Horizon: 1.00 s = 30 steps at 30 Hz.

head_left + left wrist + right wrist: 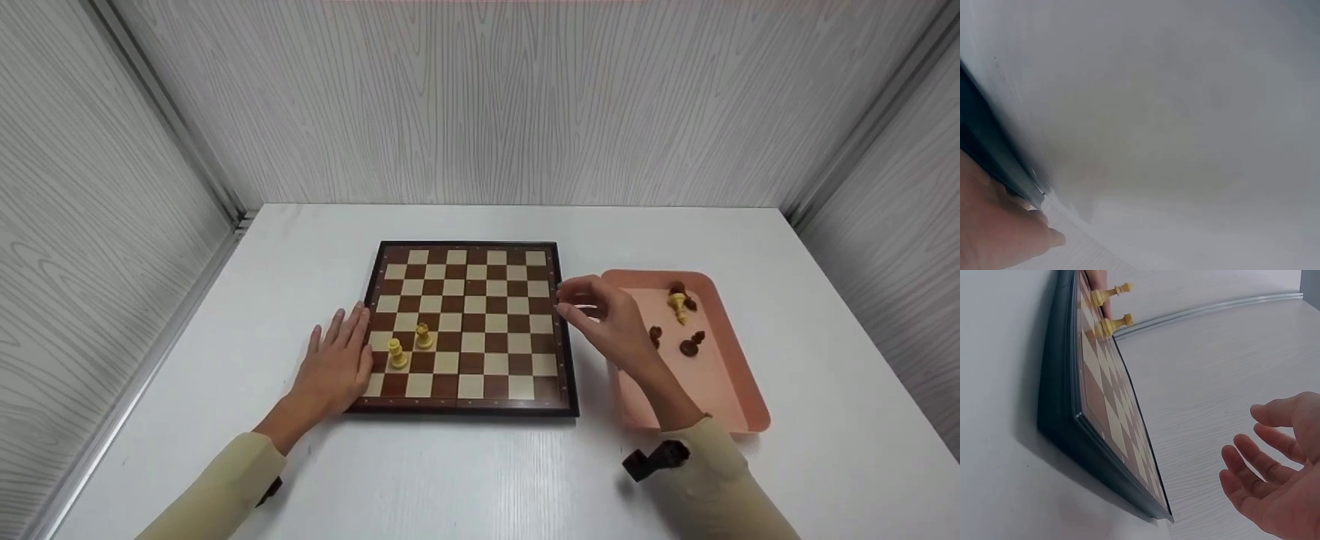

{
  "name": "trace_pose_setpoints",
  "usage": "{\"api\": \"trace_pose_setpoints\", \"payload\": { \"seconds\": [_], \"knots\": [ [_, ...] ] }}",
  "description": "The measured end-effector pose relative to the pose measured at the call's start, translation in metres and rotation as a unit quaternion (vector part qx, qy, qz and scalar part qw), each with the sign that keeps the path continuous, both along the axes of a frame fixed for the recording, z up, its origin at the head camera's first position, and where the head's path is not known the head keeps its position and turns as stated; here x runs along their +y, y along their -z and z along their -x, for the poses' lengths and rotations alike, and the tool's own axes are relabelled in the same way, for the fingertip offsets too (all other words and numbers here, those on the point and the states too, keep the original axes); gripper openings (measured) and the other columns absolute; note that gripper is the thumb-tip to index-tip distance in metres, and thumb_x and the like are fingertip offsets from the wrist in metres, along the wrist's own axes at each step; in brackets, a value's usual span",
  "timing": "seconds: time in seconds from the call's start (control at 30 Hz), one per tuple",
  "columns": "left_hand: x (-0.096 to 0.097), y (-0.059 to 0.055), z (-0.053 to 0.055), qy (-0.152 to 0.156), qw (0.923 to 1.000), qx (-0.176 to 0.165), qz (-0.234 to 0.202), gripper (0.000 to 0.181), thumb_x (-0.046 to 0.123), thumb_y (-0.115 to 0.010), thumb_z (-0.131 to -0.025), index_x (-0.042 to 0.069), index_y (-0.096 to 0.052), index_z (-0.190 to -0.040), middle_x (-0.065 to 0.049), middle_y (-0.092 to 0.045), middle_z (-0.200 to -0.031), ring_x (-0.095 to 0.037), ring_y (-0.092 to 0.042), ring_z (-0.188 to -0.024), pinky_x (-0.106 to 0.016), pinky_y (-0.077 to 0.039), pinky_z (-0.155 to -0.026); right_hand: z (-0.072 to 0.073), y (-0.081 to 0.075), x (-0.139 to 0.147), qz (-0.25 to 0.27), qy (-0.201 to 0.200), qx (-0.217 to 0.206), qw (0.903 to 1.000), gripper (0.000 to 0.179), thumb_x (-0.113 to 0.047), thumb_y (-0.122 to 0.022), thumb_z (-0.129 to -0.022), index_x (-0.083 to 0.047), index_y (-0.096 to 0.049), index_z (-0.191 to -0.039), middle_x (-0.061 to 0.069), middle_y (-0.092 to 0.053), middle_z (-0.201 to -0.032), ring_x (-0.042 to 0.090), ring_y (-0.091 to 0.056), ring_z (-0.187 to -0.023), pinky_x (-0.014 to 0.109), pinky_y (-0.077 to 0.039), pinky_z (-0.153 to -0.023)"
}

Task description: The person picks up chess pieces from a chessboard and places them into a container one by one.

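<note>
A chessboard with dark and cream squares and a black rim lies on the white table. Two yellow chess pieces stand upright on its left part: one piece nearer the left edge, the other piece a little behind and to its right. My left hand rests along the board's left edge with straight fingers; the left wrist view shows only part of it. Beside the right edge of the board hovers my right hand, fingers bent loosely and thumb apart. Nothing shows between them in the right wrist view.
To the right of the board sits a pink tray, partly behind my right forearm. In it lie several dark chess pieces and a yellow piece on its side. Pale wood-grain panels wall the table at back and sides.
</note>
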<state>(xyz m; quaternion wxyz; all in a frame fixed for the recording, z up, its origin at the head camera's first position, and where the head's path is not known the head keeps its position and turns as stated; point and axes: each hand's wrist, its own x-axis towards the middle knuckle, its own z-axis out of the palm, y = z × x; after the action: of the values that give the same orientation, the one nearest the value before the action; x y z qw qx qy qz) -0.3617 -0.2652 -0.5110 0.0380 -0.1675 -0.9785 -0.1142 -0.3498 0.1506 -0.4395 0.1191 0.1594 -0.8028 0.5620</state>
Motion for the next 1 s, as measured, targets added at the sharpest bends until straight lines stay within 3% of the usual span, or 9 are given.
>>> {"api": "trace_pose_setpoints", "payload": {
  "seconds": [0.17, 0.4, 0.67, 1.0],
  "knots": [
    [0.001, 0.002, 0.001, 0.001, 1.0000, -0.010, 0.000, 0.062, 0.028, -0.028, -0.111, -0.001, -0.015, -0.163, -0.016, -0.014, -0.170, -0.041, -0.010, -0.156, -0.065, -0.008, -0.121, 0.003, -0.001, -0.009, 0.011, -0.006, 0.014, 0.9998, 0.026, -0.008, -0.074, -0.096, 0.000, -0.070, -0.120, 0.013, -0.070, -0.112, 0.026, -0.068, -0.110, 0.046, -0.056, -0.093],
    [0.000, 0.002, 0.000, 0.003, 0.9999, -0.012, 0.002, 0.062, 0.028, -0.027, -0.111, -0.001, -0.013, -0.163, -0.016, -0.012, -0.171, -0.041, -0.009, -0.156, -0.064, -0.006, -0.121, 0.006, 0.000, -0.026, 0.017, -0.023, 0.019, 0.9994, 0.026, -0.009, -0.074, -0.095, 0.002, -0.070, -0.119, 0.011, -0.071, -0.112, 0.022, -0.068, -0.104, 0.042, -0.056, -0.091],
    [-0.003, 0.003, 0.000, 0.002, 0.9999, -0.013, 0.003, 0.062, 0.029, -0.027, -0.110, 0.000, -0.013, -0.164, -0.016, -0.011, -0.171, -0.042, -0.008, -0.156, -0.065, -0.006, -0.121, 0.012, 0.006, -0.052, 0.020, -0.030, 0.022, 0.9991, 0.026, 0.002, -0.071, -0.095, 0.012, -0.066, -0.118, 0.028, -0.068, -0.114, 0.039, -0.068, -0.105, 0.054, -0.054, -0.092],
    [0.000, 0.003, 0.002, 0.006, 0.9999, -0.012, 0.003, 0.062, 0.028, -0.026, -0.111, -0.001, -0.013, -0.163, -0.017, -0.011, -0.171, -0.042, -0.009, -0.156, -0.065, -0.006, -0.121, 0.017, 0.013, -0.078, 0.044, -0.072, -0.003, 0.9965, 0.026, -0.009, -0.073, -0.096, 0.002, -0.069, -0.119, 0.016, -0.070, -0.114, 0.028, -0.068, -0.107, 0.051, -0.054, -0.094]
  ]
}}
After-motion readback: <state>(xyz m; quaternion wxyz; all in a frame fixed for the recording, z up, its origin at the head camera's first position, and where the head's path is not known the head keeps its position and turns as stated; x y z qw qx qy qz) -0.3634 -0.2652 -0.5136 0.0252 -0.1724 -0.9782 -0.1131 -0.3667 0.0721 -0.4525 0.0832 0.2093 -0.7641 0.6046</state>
